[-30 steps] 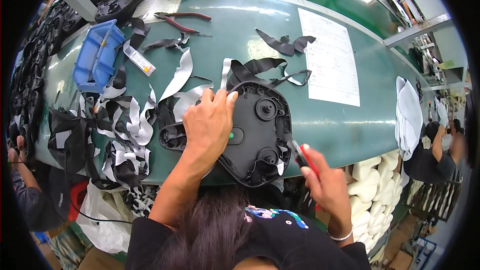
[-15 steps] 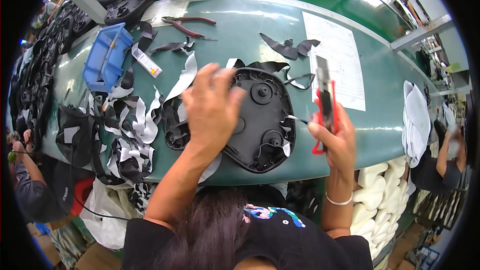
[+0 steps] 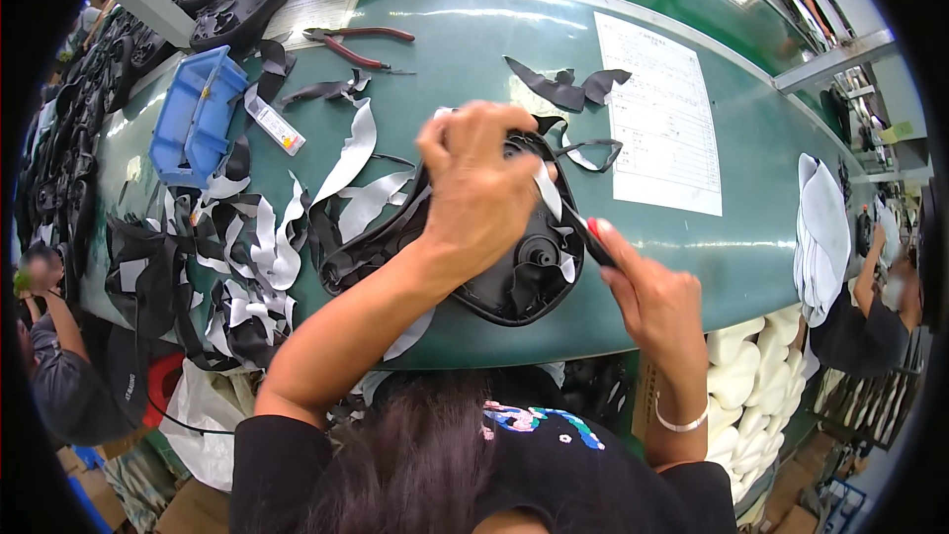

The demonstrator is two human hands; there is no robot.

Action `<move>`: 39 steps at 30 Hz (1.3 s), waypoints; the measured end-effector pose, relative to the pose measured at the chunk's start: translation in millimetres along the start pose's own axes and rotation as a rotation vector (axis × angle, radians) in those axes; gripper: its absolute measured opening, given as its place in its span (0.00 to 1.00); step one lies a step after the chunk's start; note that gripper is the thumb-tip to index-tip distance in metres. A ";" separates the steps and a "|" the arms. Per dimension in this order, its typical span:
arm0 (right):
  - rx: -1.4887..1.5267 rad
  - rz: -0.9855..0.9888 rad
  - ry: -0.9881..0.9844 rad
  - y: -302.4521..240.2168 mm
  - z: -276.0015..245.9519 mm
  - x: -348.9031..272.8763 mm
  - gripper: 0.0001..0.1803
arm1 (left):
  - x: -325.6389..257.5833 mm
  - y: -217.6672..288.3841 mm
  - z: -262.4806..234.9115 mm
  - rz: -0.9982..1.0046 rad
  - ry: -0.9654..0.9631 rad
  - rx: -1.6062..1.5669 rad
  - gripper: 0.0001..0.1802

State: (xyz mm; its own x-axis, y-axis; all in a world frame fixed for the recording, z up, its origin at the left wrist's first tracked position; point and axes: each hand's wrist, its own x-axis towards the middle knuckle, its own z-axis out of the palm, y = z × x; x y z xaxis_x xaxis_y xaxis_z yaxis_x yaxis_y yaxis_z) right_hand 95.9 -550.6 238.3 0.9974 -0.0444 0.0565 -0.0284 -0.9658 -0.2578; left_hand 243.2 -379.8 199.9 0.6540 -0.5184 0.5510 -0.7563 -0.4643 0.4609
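Observation:
A black, saddle-shaped seat [image 3: 509, 292] lies underside up near the table's front edge, its black covering folded over the rim. My left hand [image 3: 479, 178] is over its upper part, slightly blurred, with curled fingers closed on a white-backed strip of covering [image 3: 547, 190]. From the right my right hand [image 3: 652, 297] grips a slim tool [image 3: 596, 245] with a red-and-dark handle. Its thin end points at the strip by the seat's right rim; its exact kind is unclear. My left hand and forearm hide much of the seat's middle.
Black and white offcuts [image 3: 262, 237] pile up at the left, beside a blue bin [image 3: 198, 114]. Red-handled cutting pliers [image 3: 361, 44] and a scrap [image 3: 563, 87] lie farther back. A paper sheet [image 3: 667, 129] covers the right side. More seats [image 3: 237, 10] stand at the back left.
My left hand has moved right across the seat and closed on the strip. My right hand has turned the tool from upright to slanting toward the seat's rim. The seat has shifted slightly.

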 end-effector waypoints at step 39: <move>0.717 0.644 -0.152 -54.3 -2.6 -93.2 0.24 | 32.9 -14.5 -44.0 -0.553 0.909 -1.043 0.19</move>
State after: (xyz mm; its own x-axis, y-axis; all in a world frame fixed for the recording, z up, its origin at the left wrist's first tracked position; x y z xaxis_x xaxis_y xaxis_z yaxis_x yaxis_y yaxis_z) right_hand 4.4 -494.6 249.5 0.8043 -0.4272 -0.4130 -0.5745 -0.3814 -0.7242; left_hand 274.9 -358.6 242.0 0.9178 0.3442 0.1981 -0.3502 0.4660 0.8125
